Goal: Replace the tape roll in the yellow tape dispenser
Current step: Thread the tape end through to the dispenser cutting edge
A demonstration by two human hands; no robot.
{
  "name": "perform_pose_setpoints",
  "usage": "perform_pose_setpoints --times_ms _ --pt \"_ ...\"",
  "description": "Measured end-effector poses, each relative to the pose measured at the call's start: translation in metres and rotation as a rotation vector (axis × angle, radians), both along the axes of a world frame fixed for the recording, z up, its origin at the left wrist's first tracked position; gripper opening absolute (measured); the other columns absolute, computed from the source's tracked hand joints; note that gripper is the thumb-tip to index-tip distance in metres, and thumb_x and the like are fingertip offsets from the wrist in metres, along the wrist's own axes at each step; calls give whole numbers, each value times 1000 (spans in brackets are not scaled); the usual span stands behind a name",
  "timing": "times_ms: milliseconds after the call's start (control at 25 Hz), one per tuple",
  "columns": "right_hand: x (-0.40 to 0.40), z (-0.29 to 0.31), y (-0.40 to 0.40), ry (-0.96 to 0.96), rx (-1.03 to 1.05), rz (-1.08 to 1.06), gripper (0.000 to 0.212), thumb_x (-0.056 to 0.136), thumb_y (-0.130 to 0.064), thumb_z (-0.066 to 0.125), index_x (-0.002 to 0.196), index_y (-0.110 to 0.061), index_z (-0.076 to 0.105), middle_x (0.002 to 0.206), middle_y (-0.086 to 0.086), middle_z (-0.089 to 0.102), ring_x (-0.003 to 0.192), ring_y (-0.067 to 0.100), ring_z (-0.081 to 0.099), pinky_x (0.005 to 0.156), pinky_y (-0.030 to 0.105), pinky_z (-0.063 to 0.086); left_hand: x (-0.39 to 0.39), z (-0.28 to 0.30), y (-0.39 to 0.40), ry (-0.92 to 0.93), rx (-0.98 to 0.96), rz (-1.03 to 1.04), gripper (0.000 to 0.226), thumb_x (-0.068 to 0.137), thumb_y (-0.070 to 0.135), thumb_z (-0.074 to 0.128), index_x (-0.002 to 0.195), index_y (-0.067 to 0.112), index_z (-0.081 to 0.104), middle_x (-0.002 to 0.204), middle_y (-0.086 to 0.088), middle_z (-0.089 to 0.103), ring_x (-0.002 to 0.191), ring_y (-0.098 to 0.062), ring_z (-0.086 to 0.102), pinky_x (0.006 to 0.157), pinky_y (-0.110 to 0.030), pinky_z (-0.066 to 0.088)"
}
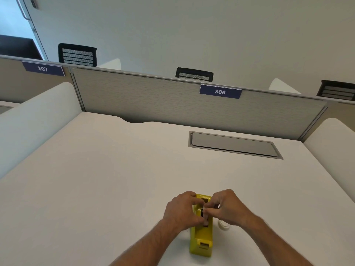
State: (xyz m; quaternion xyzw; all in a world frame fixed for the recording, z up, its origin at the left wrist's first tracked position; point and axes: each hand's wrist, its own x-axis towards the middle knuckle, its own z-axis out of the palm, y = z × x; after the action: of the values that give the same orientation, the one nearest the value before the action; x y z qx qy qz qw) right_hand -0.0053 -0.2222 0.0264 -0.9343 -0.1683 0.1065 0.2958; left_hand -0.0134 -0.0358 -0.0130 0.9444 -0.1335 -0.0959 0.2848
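The yellow tape dispenser [201, 237] lies on the white desk [115, 179] near its front edge, cutter end toward me. My left hand [181, 210] grips the dispenser's left side over the roll cavity. My right hand [226, 207] reaches in from the right, its fingertips pinched on a small pale tape roll [205, 217] that sits in the cavity with a dark hub. A second white tape roll [223, 225] lies flat on the desk just right of the dispenser, partly hidden under my right wrist.
A grey cable hatch [234, 144] is set into the desk at the back right. A fabric partition [153, 100] labelled 306 closes the far edge, and white side panels [38, 120] flank the desk. Black chairs show behind the partition.
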Motion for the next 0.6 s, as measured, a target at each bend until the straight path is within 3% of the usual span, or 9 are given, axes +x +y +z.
perform_pose_setpoints --times_ms 200,360,600 --pt "5 3 1 40 -33 17 20 76 -25 74 79 -44 77 70 -7 74 67 17 66 61 32 55 0 1 0 0 7 1 67 61 69 75 124 50 60 141 19 50 116 -8 55 91 -33 49" --pt "7 3 1 48 -40 4 14 77 -23 74 82 -36 80 65 -12 71 68 17 66 57 25 52 0 1 0 -3 16 -4 68 62 69 75 126 50 59 143 17 49 121 -10 52 93 -34 48" --pt "11 5 2 90 -55 -3 12 81 -19 72 87 -24 82 71 -8 74 69 14 69 62 27 59 0 2 0 2 18 -12 69 62 68 76 126 52 58 143 16 49 118 -10 55 94 -36 50"
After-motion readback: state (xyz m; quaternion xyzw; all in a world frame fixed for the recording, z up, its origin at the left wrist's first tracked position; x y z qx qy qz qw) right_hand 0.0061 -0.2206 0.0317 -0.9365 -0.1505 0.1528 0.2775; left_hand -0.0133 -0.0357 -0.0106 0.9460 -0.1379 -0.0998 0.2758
